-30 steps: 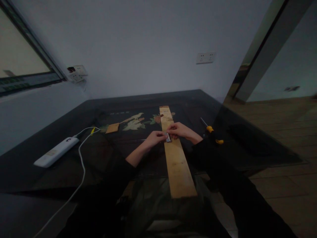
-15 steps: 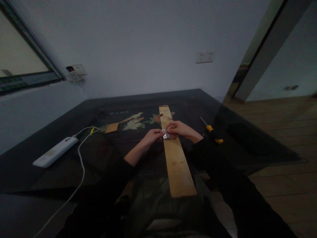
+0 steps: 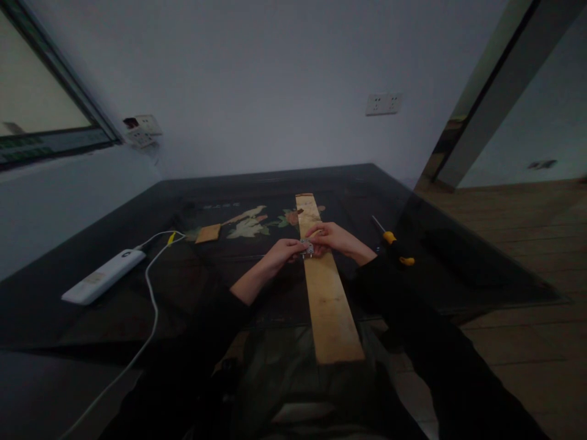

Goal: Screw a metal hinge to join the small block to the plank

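Observation:
A small silver metal hinge [image 3: 307, 247] with holes in it is pinched between my two hands, over a long wooden board [image 3: 331, 305]. My left hand [image 3: 283, 252] is closed on the hinge's left side, thumb and fingers together. From the right, my right hand [image 3: 334, 237] grips its other side, with the fingers curled above the board. Thin points stick out at the hinge's lower edge; what they are is too small to tell. Fingers cover part of the hinge, and whether it touches the board cannot be made out.
A screwdriver [image 3: 393, 241] with a yellow and black handle lies right of the board on the dark table [image 3: 197, 287]. To the left are a small wooden square [image 3: 208, 233] and a white power strip [image 3: 104, 276], whose cable [image 3: 153, 299] runs over the front edge.
The hinge has turned between my fingers: its bright flat face showed before, and now a greyer face with thin points below shows. Both hands stay in nearly the same place.

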`<state>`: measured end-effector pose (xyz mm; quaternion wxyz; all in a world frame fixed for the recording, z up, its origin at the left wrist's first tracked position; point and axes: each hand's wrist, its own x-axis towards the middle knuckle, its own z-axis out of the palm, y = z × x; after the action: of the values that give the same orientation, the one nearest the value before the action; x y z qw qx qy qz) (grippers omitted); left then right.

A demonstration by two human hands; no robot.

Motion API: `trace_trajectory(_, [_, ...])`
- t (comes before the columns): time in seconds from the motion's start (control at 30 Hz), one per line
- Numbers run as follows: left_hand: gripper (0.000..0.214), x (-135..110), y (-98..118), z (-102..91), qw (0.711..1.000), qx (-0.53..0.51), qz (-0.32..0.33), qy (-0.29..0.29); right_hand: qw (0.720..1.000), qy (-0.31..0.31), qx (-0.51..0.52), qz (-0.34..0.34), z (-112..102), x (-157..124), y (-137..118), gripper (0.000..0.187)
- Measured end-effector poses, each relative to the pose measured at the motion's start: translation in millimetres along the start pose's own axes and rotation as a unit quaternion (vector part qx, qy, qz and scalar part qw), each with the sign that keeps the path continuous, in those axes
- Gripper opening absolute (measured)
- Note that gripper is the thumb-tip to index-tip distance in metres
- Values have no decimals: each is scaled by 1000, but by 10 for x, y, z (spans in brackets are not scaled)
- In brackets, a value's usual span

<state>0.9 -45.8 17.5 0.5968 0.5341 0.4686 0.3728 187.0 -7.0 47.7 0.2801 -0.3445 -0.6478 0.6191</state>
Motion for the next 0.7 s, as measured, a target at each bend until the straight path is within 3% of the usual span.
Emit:
trace_trajectory(0.4, [32, 13, -4, -29, 999, 38, -25, -13, 995, 23, -99, -5, -39, 37, 34, 3])
trace_trajectory(0.7, [30, 28, -8, -31, 998, 62, -21, -5, 988, 13, -153, -29, -74, 61, 60, 11])
